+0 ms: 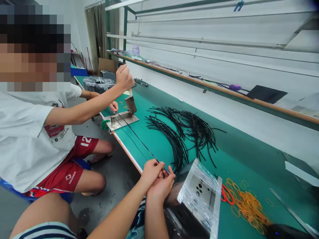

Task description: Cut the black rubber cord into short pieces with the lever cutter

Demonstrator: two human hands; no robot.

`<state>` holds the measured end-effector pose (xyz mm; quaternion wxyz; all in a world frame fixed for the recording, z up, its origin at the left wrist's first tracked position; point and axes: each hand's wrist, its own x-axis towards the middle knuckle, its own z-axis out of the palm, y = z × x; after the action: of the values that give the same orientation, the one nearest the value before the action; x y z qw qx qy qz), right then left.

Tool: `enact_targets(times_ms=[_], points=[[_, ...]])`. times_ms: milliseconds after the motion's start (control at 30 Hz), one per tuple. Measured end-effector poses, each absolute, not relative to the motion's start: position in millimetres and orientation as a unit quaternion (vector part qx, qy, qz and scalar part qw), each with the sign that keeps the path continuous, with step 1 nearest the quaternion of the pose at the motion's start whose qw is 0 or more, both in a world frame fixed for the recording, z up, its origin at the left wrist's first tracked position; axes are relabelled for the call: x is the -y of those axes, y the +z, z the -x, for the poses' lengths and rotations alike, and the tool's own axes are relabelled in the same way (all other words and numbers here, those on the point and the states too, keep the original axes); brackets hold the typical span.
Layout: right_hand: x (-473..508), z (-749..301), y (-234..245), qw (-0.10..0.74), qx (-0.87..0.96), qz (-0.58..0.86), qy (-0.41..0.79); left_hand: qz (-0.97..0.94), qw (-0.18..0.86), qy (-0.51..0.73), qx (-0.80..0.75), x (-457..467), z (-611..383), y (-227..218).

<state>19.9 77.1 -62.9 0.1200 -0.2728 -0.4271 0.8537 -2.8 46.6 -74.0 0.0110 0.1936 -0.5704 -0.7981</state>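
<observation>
Left hand [152, 168] and right hand [162, 183] pinch one black cord [142, 143], seemingly mid-work, though whether the piled cords [199, 130] are finished is unclear.

A taut black cord [136, 134] is running from the left hand [152, 168] to a hinged metal tool [130, 105], barring passage over the near edge of the tabletop [154, 141], while bare green surface is leaving a lane between it and a cord pile [199, 129]. A co-worker's raised arm [87, 103] is hemming in the tool, a wrapped box [196, 196] is crowding the right hand [161, 186], and a shelf [211, 87] is overhanging the back.
</observation>
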Motion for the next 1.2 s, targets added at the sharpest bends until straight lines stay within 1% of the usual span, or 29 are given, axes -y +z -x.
enact_targets(times_ms=[100, 200, 267, 433, 567, 867, 1100, 1200], points=[[-76.8, -16.6, -63.8, 0.138, 0.377, 0.285, 0.871, -0.16, 0.005, -0.81, 0.565, -45.9, 6.3, -80.7], [-74.9, -14.0, -64.1, 0.161, 0.305, 0.26, 0.902, -0.143, -0.007, -0.847, 0.511, -43.2, 8.2, -82.0], [-74.1, -12.6, -64.8, 0.173, 0.289, 0.243, 0.91, -0.129, -0.016, -0.867, 0.481, -41.1, 8.3, -80.0], [-76.4, -8.1, -69.8, 0.18, 0.308, 0.234, 0.904, -0.11, -0.048, -0.879, 0.461, -35.6, 6.5, -76.2], [-77.5, -5.6, -72.6, 0.165, 0.327, 0.238, 0.9, -0.1, -0.034, -0.892, 0.44, -34.4, 1.6, -74.8], [-75.7, -4.8, -71.6, 0.181, 0.347, 0.222, 0.893, -0.11, -0.025, -0.877, 0.467, -34.4, -2.5, -67.8], [-80.3, 5.0, -85.7, 0.189, 0.379, 0.2, 0.884, -0.145, -0.004, -0.862, 0.485, -33.5, 4.3, -75.5], [-80.8, 5.6, -89.3, 0.194, 0.389, 0.189, 0.88, -0.161, 0.011, -0.868, 0.469, -35.3, 6.4, -77.3]])
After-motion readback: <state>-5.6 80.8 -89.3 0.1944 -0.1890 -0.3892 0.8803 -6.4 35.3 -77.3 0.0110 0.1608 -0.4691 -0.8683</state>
